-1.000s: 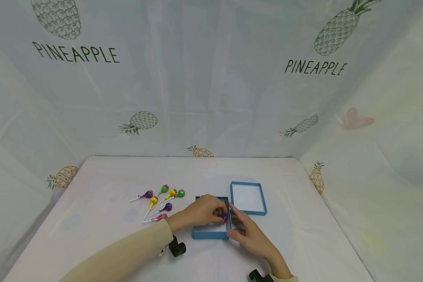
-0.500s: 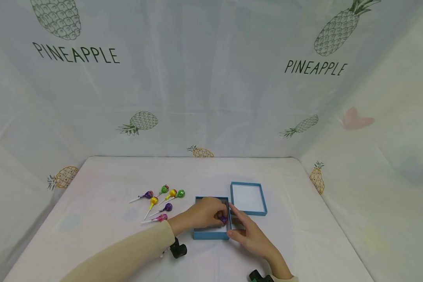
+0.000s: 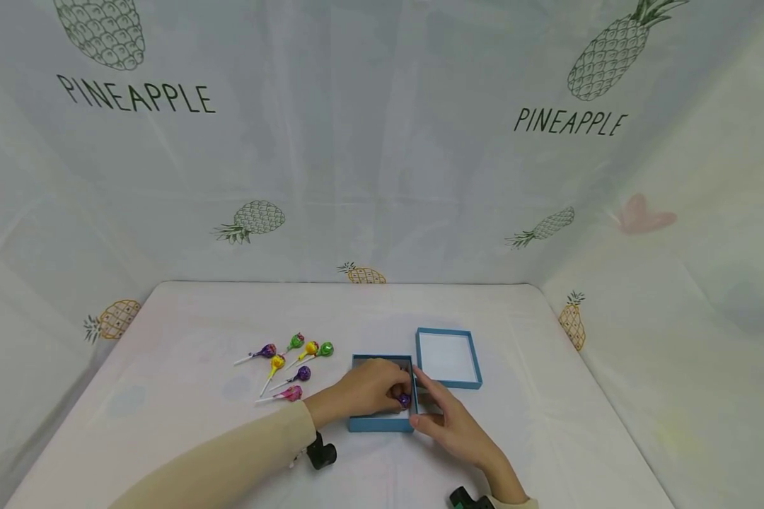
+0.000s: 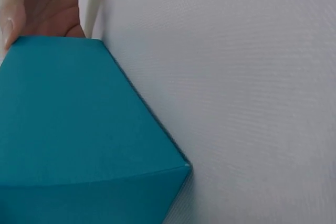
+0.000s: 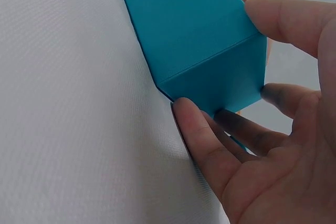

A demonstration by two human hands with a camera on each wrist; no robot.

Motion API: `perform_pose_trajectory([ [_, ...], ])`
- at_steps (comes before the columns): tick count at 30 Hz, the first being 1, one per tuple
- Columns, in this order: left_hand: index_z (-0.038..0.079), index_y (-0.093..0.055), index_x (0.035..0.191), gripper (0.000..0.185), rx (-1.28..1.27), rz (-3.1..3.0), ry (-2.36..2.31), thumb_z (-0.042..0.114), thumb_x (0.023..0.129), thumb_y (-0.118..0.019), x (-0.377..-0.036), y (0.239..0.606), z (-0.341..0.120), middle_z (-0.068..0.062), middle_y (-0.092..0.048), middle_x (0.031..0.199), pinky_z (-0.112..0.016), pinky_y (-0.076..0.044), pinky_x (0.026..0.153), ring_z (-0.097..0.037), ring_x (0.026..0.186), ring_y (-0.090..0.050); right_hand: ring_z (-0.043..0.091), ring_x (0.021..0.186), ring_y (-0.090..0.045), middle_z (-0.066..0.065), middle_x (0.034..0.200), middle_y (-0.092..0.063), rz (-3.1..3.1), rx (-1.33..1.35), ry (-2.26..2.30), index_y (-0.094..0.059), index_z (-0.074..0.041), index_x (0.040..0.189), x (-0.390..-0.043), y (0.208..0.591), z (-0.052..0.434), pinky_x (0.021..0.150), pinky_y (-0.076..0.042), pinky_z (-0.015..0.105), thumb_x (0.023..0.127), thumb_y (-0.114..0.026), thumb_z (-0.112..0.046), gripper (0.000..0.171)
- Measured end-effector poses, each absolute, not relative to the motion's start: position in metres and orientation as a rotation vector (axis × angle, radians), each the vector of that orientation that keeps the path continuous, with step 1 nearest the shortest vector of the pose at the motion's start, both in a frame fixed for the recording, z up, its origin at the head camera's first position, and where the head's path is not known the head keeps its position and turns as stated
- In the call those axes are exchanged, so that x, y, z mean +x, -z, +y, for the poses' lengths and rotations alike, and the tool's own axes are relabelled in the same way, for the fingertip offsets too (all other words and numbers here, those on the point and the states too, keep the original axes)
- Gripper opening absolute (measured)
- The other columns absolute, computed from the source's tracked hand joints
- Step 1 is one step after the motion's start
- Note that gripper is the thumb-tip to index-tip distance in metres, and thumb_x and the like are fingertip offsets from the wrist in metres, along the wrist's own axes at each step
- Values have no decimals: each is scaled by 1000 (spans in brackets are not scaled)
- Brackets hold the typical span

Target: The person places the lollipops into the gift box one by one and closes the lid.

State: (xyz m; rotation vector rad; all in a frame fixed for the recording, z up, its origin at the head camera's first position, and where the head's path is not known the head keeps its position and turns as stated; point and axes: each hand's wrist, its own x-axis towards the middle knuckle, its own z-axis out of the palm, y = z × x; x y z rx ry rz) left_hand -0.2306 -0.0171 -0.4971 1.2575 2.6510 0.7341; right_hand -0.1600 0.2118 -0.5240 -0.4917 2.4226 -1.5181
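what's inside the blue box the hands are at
A purple lollipop shows at the blue box's right wall, in the grip of the left hand. That hand covers most of the interior, so anything else inside is hidden. The right hand touches the wall outside.

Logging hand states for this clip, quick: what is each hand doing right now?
Left hand: fingers curled round a purple lollipop inside the blue box.
Right hand: open, straight fingers resting against the box's right wall.
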Motion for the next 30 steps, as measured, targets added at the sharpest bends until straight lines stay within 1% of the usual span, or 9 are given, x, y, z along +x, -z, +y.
perform_pose_trajectory([
  [6, 19, -77, 101, 12, 1264, 2659, -730, 16, 92, -85, -232, 497, -18, 10, -65, 87, -15, -47, 69, -1, 77, -53, 36, 141, -52, 13, 170, -34, 2408, -502, 1533, -27, -28, 170, -161, 525, 212, 100, -52, 23, 104, -71, -24, 79],
  [12, 19, -76, 100, 12, 1276, 2665, -722, 15, 92, -84, -232, 494, -19, 10, -64, 85, -15, -46, 69, -1, 76, -53, 36, 141, -52, 13, 170, -33, 2412, -505, 1532, -27, -28, 170, -162, 524, 211, 99, -52, 23, 104, -70, -24, 78],
  [17, 19, -77, 100, 12, 1283, 2654, -767, 12, 92, -83, -233, 490, -24, 11, -68, 88, -16, -49, 74, -1, 79, -55, 36, 140, -53, 14, 170, -33, 2415, -515, 1537, -27, -27, 170, -161, 525, 211, 99, -53, 23, 104, -71, -23, 79],
  [21, 18, -79, 103, 11, 1245, 2685, -789, 14, 94, -83, -235, 477, -32, 9, -71, 92, -19, -51, 77, -4, 83, -59, 36, 139, -54, 15, 170, -34, 2420, -512, 1539, -28, -28, 169, -161, 525, 211, 99, -53, 23, 104, -71, -24, 79],
  [26, 16, -79, 114, 22, 1192, 2734, -807, 18, 93, -84, -240, 457, -49, 3, -75, 101, -22, -54, 80, -6, 89, -62, 36, 138, -55, 15, 168, -38, 2456, -468, 1507, -29, -28, 169, -161, 524, 209, 98, -53, 23, 102, -73, -28, 80],
  [30, 17, -78, 114, 23, 1203, 2785, -853, 17, 92, -85, -246, 444, -67, 3, -75, 102, -25, -57, 81, -8, 89, -66, 36, 138, -55, 15, 167, -39, 2461, -449, 1502, -31, -26, 169, -160, 524, 208, 98, -52, 22, 102, -74, -29, 79],
])
